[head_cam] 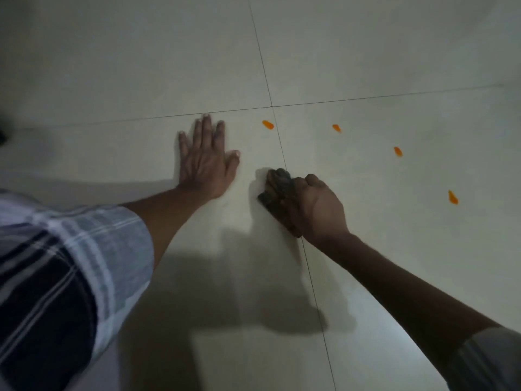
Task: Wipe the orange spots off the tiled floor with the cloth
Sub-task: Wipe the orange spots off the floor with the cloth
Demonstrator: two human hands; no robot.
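My right hand (318, 207) is closed on a dark bunched cloth (277, 190) that presses on the pale tiled floor (141, 66), right on a grout line. Several orange spots lie beyond and to the right of it: one (267, 124) just past the cloth by the grout line, one (336, 128) further right, one (397, 151) and one (452, 197) at the far right. My left hand (205, 162) lies flat on the floor with its fingers spread, left of the cloth and holding nothing.
Grout lines cross at a joint (271, 106) just beyond my left hand. A checked sleeve (70, 263) fills the lower left. A dark object (2, 131) shows at the left edge. Shadows of my arms fall on the near floor.
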